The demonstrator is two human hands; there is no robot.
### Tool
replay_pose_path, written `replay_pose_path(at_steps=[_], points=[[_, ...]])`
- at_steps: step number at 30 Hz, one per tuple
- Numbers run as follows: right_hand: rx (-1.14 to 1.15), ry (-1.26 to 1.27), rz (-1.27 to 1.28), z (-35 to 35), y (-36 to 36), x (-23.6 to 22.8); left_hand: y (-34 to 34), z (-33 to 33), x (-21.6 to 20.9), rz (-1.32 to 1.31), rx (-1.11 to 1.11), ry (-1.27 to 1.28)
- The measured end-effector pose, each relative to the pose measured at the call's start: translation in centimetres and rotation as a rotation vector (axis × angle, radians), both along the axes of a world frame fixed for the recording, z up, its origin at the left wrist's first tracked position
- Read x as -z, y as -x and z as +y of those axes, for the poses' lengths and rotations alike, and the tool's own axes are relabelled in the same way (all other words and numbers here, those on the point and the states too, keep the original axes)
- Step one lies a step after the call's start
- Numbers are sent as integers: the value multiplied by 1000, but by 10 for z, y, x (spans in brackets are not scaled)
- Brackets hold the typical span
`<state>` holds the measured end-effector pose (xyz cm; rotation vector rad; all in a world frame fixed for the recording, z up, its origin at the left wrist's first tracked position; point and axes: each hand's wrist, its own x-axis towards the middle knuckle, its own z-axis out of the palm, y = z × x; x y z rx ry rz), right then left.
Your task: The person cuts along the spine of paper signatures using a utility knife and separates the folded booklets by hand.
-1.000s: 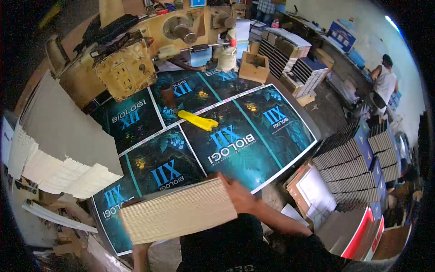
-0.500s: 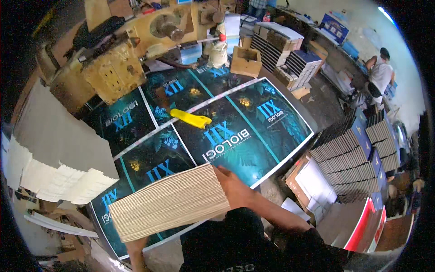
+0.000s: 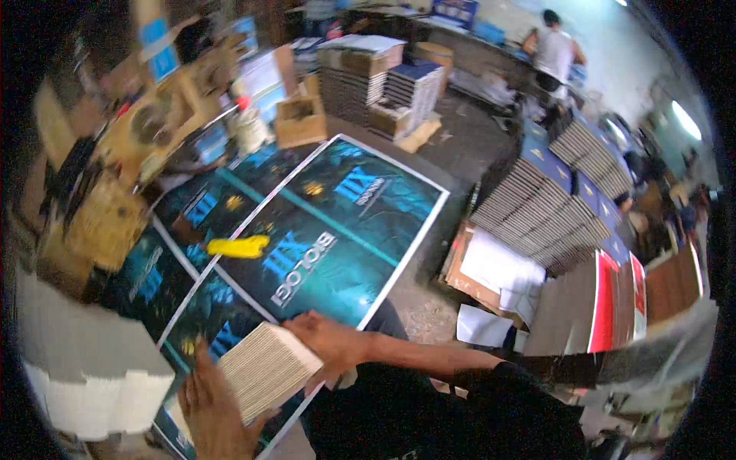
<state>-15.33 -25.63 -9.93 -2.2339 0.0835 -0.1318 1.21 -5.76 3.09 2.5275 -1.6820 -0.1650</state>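
Note:
A thick stack of cut boards (image 3: 268, 372), pale brown at its layered edges, is gripped between my two hands over the near part of the table. My left hand (image 3: 218, 410) presses its flat fingers along the left end, thumb toward the near side. At the opposite end, my right hand (image 3: 330, 341) wraps around the corner. Beneath lie large printed cover sheets (image 3: 360, 261) in dark teal with white borders and blue lettering. Beyond the stack, a bright yellow object (image 3: 239, 247) rests on the sheets; I cannot make out its kind.
Tall piled grey boards (image 3: 84, 345) stand at left. A worn wooden machine (image 3: 153, 123), a red-capped white bottle (image 3: 251, 130) and an open wooden box (image 3: 299, 123) line the far edge. At right are stacked books (image 3: 537, 207) and white sheets (image 3: 502, 268). Another person (image 3: 552, 50) stands far back.
The board stack has turned and tilted, and its near long edge shows less. My left hand has come up from beneath onto its left end. The view has swung to the right.

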Motion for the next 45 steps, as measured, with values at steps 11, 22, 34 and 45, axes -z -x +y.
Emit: replay_pose_path(at_steps=[11,22,34,45], points=[[-4,-87,-853,6,-12,-122,-65,110,117,-219,-202,633],[-50,-167,-545,16,-18,-122,-69,200,294,812,-666,401],[-29,-56,-64,-10,-14,-30,37,15,-72,439,-178,474],[64,-382,-440,-17,-5,-99,-23,123,49,188,-313,602]])
